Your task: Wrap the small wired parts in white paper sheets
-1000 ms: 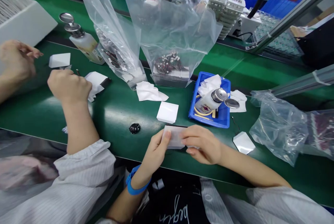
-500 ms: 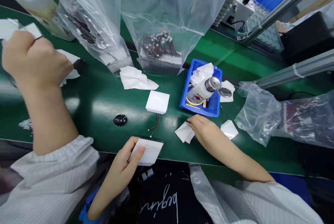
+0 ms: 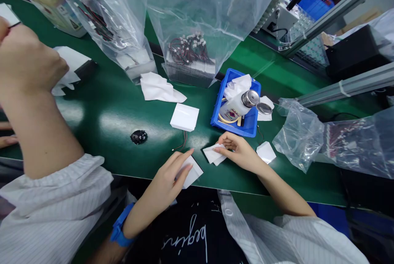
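My left hand (image 3: 170,174), with a blue band on its wrist, is at the table's front edge around a flat white block (image 3: 191,174) with a dark edge. Its thumb lies on the block's top face and its fingers reach along the far side. To the right, my right hand (image 3: 238,151) pinches a folded white wipe (image 3: 212,154) between thumb and fingers, low over the green table (image 3: 160,157). Just beyond my left hand lies a similar white block (image 3: 184,117) with thin red and black wires. A black, white-speckled lump (image 3: 139,137) is left of it.
A blue bin (image 3: 235,129) holds a pump bottle (image 3: 237,108) and wipes. Plastic bags (image 3: 187,18) of wired parts stand behind. Another bag (image 3: 300,141) and a small white piece (image 3: 266,152) are at right. Another person's arm (image 3: 40,120) reaches in from the left.
My left hand has moved right and turned the white block, bringing it nearer the wipe. My right hand's fingers now fold over the wipe. The other person's hand has shifted left.
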`<state>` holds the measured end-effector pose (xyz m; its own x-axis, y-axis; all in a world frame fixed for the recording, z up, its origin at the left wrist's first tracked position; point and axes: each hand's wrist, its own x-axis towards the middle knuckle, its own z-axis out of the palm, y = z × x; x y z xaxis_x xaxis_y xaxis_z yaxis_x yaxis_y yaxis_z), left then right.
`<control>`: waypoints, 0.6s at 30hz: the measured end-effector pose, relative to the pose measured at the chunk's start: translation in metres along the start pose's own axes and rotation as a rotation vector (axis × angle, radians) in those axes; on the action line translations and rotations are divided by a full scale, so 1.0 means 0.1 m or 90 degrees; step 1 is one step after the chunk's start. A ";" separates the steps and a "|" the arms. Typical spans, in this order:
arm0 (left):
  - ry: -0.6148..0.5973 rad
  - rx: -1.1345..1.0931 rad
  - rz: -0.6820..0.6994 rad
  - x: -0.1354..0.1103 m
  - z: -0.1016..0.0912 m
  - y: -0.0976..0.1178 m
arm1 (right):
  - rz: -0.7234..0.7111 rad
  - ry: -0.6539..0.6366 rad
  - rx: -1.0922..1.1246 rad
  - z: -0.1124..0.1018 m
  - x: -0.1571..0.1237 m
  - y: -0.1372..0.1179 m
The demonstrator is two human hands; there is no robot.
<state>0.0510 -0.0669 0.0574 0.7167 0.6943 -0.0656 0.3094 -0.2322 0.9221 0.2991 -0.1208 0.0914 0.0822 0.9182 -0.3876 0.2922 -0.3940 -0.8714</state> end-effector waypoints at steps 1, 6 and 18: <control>-0.008 -0.012 -0.007 0.00 -0.01 0.00 | 0.006 -0.005 0.043 0.02 0.01 0.00; -0.090 -0.116 -0.021 0.04 -0.06 -0.01 | -0.032 -0.031 0.192 0.15 0.04 -0.01; -0.195 -0.153 -0.001 0.07 -0.16 0.05 | -0.205 -0.093 -0.135 0.15 0.06 -0.27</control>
<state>0.0475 -0.0524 0.0676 0.8810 0.4505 -0.1443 0.1814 -0.0401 0.9826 0.2775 -0.1050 0.1086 -0.1776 0.9713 -0.1579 0.4717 -0.0568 -0.8799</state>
